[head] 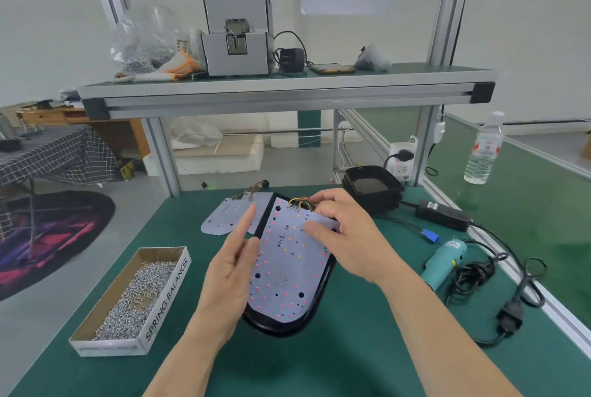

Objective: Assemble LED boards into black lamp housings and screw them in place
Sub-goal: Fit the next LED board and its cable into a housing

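- Head view: LED board point(287, 272) sits face up in a black lamp housing point(283, 330), mid-bench point(351, 355), just in front of the person.
- The housing rim shows along the board's near and right edges. Red and orange LED dots cover the board face.
- Coloured wires point(300, 203) come off the board's far edge.
- Left hand point(230, 272): released, fingers straight, palm facing the board's left edge. Can't tell if it touches the board.
- Right hand point(347, 230): grasping the board's far right corner, thumb flat on the face, fingers curled by the wires.
- Spare boards point(224, 214) lie flat on the bench behind the left hand, with their own wire bundle at the far end.
- Stack of empty housings point(372, 187) at the far right, near the wall socket.
- Open box of screws point(128, 297) to the left, marked "SPRING BALANCER".
- On the right: a black power adapter point(443, 215), a teal handheld tool point(443, 260) with a coiled black cord, and a water bottle point(483, 150) further out.
- On the upper shelf point(287, 83): a grey machine point(238, 35) and a clear bag of screws point(144, 41).
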Action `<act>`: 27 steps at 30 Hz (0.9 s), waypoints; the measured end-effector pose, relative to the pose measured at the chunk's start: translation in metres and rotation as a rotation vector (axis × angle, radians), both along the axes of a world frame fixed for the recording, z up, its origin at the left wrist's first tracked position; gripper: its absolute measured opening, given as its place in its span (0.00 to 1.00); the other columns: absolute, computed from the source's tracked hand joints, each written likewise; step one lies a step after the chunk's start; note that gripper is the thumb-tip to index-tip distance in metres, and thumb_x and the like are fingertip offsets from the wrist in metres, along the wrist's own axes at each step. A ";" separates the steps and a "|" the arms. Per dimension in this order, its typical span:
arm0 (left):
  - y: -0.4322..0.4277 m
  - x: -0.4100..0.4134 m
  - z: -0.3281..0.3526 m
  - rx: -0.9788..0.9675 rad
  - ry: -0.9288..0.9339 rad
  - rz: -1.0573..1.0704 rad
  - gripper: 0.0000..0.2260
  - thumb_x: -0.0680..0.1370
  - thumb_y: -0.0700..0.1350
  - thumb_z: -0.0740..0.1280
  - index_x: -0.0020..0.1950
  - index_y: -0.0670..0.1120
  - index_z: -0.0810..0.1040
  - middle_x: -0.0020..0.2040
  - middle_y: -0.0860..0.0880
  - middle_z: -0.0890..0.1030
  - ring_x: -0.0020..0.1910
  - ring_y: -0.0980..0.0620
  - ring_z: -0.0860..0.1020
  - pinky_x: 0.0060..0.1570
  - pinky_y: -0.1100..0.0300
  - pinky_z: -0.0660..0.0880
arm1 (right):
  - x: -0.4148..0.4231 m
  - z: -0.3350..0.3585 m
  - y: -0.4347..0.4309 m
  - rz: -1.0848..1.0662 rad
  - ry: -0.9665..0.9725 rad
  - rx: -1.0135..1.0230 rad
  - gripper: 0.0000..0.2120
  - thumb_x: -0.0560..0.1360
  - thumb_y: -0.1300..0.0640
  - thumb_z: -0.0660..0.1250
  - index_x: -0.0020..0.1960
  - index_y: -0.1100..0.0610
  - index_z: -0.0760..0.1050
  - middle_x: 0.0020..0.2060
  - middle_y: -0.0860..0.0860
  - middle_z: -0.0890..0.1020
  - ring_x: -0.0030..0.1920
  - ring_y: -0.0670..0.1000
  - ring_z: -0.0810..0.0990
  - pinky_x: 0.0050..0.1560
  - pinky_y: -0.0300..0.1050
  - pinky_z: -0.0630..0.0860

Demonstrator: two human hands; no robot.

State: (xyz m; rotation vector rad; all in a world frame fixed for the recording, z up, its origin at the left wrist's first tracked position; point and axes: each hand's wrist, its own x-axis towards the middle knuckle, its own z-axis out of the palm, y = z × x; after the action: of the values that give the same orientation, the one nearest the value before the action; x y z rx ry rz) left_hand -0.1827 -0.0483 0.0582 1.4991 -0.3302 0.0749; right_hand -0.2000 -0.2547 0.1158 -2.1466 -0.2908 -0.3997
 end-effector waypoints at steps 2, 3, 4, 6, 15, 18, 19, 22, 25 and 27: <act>0.000 0.001 0.000 0.024 -0.002 0.038 0.24 0.80 0.57 0.66 0.73 0.72 0.63 0.33 0.60 0.70 0.33 0.59 0.68 0.39 0.68 0.69 | 0.001 -0.001 0.001 -0.006 -0.008 -0.069 0.14 0.78 0.55 0.70 0.39 0.64 0.75 0.60 0.47 0.72 0.58 0.48 0.74 0.48 0.37 0.71; 0.000 0.001 -0.001 0.032 0.015 0.038 0.27 0.78 0.58 0.68 0.75 0.69 0.64 0.34 0.60 0.72 0.33 0.59 0.71 0.39 0.67 0.70 | 0.001 -0.001 0.001 -0.020 -0.028 -0.100 0.14 0.78 0.54 0.71 0.39 0.63 0.76 0.61 0.47 0.72 0.59 0.49 0.73 0.48 0.35 0.69; -0.001 0.000 0.000 0.036 0.052 0.018 0.27 0.75 0.58 0.70 0.74 0.64 0.69 0.39 0.60 0.78 0.37 0.58 0.77 0.43 0.63 0.74 | 0.002 -0.002 0.001 -0.032 -0.046 -0.131 0.14 0.78 0.53 0.71 0.39 0.62 0.76 0.61 0.47 0.72 0.61 0.49 0.72 0.48 0.32 0.68; -0.002 0.000 0.001 0.033 0.122 -0.042 0.17 0.72 0.56 0.72 0.61 0.58 0.81 0.51 0.54 0.86 0.51 0.48 0.84 0.51 0.54 0.80 | 0.000 -0.004 0.000 -0.030 -0.067 -0.185 0.12 0.77 0.53 0.72 0.41 0.60 0.78 0.63 0.46 0.70 0.64 0.48 0.70 0.48 0.25 0.65; 0.007 0.000 0.006 -0.208 0.318 -0.121 0.13 0.69 0.46 0.79 0.53 0.49 0.85 0.57 0.42 0.85 0.53 0.43 0.84 0.50 0.49 0.82 | 0.004 -0.019 -0.015 0.029 0.045 0.705 0.22 0.76 0.73 0.56 0.57 0.51 0.79 0.45 0.45 0.83 0.29 0.47 0.68 0.28 0.37 0.63; 0.003 -0.005 0.007 -0.277 0.371 -0.145 0.12 0.71 0.45 0.74 0.54 0.45 0.84 0.58 0.39 0.84 0.51 0.43 0.85 0.47 0.49 0.83 | 0.007 -0.030 -0.008 0.258 0.377 0.599 0.27 0.78 0.73 0.56 0.52 0.47 0.84 0.38 0.46 0.84 0.31 0.46 0.76 0.31 0.37 0.71; 0.002 -0.006 0.007 -0.298 0.387 -0.156 0.13 0.72 0.44 0.74 0.55 0.44 0.83 0.58 0.39 0.84 0.51 0.42 0.85 0.46 0.49 0.82 | 0.008 -0.031 -0.006 0.287 0.395 0.577 0.23 0.80 0.71 0.57 0.52 0.49 0.85 0.42 0.47 0.86 0.38 0.47 0.81 0.39 0.38 0.76; 0.003 -0.009 0.011 -0.340 0.419 -0.185 0.16 0.71 0.44 0.77 0.58 0.43 0.82 0.59 0.38 0.83 0.52 0.40 0.84 0.45 0.48 0.82 | 0.009 -0.035 -0.002 0.244 0.249 0.337 0.15 0.82 0.67 0.60 0.58 0.54 0.82 0.54 0.45 0.86 0.55 0.45 0.82 0.59 0.41 0.77; 0.001 -0.013 0.017 -0.342 0.384 -0.210 0.21 0.69 0.49 0.78 0.60 0.44 0.82 0.60 0.39 0.83 0.55 0.39 0.83 0.47 0.47 0.81 | 0.002 -0.032 0.010 0.124 0.057 0.106 0.22 0.77 0.62 0.61 0.50 0.33 0.78 0.50 0.31 0.82 0.52 0.32 0.79 0.52 0.29 0.73; -0.003 -0.015 0.021 -0.340 0.332 -0.201 0.23 0.67 0.50 0.79 0.59 0.46 0.82 0.59 0.41 0.83 0.55 0.40 0.84 0.47 0.47 0.81 | 0.002 -0.032 0.015 0.063 0.049 0.121 0.22 0.72 0.57 0.62 0.41 0.26 0.75 0.43 0.26 0.79 0.44 0.30 0.77 0.43 0.27 0.71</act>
State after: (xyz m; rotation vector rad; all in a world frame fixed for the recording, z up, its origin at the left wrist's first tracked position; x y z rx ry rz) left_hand -0.1973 -0.0512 0.0795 1.1114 -0.1857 -0.2641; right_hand -0.1977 -0.2397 0.0838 -2.0206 -0.2985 -0.3195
